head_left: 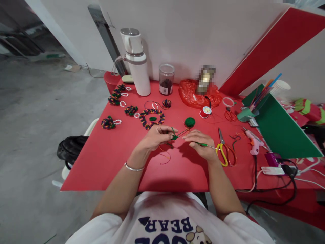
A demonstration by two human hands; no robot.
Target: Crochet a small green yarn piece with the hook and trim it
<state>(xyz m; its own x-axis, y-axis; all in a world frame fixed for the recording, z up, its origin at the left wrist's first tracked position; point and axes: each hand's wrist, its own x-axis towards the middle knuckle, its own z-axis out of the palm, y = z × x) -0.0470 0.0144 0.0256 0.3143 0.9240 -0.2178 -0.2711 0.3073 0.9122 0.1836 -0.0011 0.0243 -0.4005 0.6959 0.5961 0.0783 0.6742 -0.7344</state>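
Over the middle of the red table, my left hand (pixel 156 137) pinches a small green crocheted piece (pixel 174 137), with green yarn running over its fingers. My right hand (pixel 201 142) is closed on a thin crochet hook (pixel 203 144) with a green grip, its tip meeting the green piece. Just beyond the hands lies a green yarn ball (pixel 189 122). A braided multicoloured ring (pixel 142 121) rests behind my left hand, a small green oval (pixel 152 119) inside it. Loose thread ends hang below the left hand.
Several multicoloured pompoms (pixel 108 122) with white beads sit at left. A white bottle (pixel 139 76), a clear jar (pixel 166 79) and a red plastic bag (pixel 189 96) stand along the wall. At right are yellow-and-orange scissors (pixel 222 154), a glue gun (pixel 254 142) and a power strip (pixel 273 170).
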